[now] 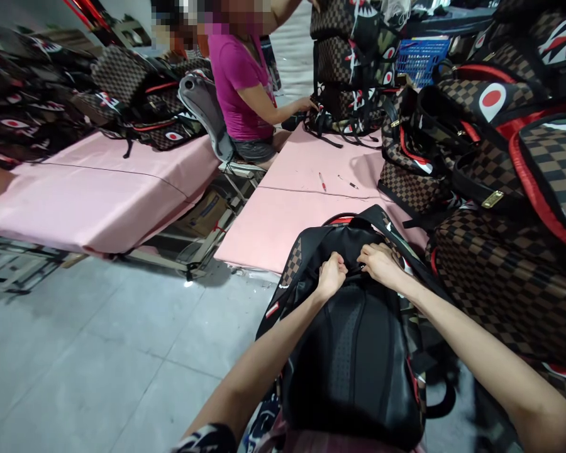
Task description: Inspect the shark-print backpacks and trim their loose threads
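Note:
A black backpack point(358, 352) with brown checkered side panels rests in front of me, its padded back panel facing up and its top against the pink table. My left hand point(332, 274) is closed on the black material near the top of the bag. Just to its right, my right hand point(380, 263) has its fingers bent and pinched on the same black material, close to a seam or zipper line. A small dark piece shows at the right fingertips, too small to name. The bag's far end lies over the table edge.
Checkered backpacks point(495, 264) are piled high on the right. A pink-covered table point(302, 220) holds two pens point(322, 182). Across it sits a person in a pink shirt point(245, 88) beside stacked bags point(344, 63). Another pink table point(89, 189) with bags stands left; a blue basket point(421, 60) is behind.

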### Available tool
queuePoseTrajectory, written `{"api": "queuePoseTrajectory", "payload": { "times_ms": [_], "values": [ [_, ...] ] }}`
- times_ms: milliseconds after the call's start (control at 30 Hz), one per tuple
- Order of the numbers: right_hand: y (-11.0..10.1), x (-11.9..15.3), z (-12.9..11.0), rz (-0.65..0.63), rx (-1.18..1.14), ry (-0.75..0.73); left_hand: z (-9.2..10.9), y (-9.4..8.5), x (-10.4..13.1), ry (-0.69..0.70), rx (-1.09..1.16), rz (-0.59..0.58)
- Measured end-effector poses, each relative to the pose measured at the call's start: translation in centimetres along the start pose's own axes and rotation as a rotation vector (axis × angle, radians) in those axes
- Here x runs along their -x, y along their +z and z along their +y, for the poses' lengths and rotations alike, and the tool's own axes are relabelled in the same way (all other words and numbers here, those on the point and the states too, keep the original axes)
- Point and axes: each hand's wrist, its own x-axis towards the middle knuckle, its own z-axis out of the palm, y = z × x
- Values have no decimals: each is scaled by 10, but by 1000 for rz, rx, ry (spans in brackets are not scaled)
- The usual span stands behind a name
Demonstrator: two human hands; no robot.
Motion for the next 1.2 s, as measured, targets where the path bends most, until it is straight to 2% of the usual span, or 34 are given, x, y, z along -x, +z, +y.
{"api": "queuePoseTrajectory", "payload": {
  "times_ms": [167, 300, 367, 433, 467, 500, 567, 600, 633, 733, 767, 833, 900, 1000, 1100, 1200],
  "values": [
    [7, -14, -5, -44, -3, -29, -1, 0, 1, 1, 75, 12],
    [9, -16, -10, -36, -31, 5, 3, 1, -2, 15, 134, 15],
    [8, -13, -9, -14, -54, 47, 6, -7, -2, 30, 177, 25],
    [7, -9, -6, 27, -92, 125, 6, -25, 3, 63, 238, 27],
    [6, -6, -3, 57, -122, 178, 4, -36, 8, 109, 281, -33],
    [5, -4, 0, 88, -156, 235, 0, -49, 12, 179, 322, -145],
    [5, 0, 7, 141, -217, 335, -10, -70, 20, 368, 354, -463],
    [4, 0, 9, 162, -244, 372, -15, -77, 21, 444, 318, -531],
    [4, 0, 11, 177, -266, 397, -20, -81, 20, 491, 250, -493],
    [2, -4, 10, 200, -314, 409, -29, -77, 5, 494, -67, -82],
    [0, -4, 8, 197, -321, 394, -30, -74, -1, 488, -144, -6],
    [-3, 0, 1, 176, -313, 345, -32, -69, -6, 500, -218, 2],
    [-4, 15, -10, 146, -311, 296, -37, -67, 4, 533, -215, -21],
    [5, 54, -33, 90, -300, 168, -53, -61, 45, 681, -277, -10],
    [23, 93, -56, 78, -201, 62, -70, -46, 87, 807, -360, 64],
    [37, 111, -67, 49, -105, 75, -80, -28, 104, 859, -376, 133]
  ]
}}
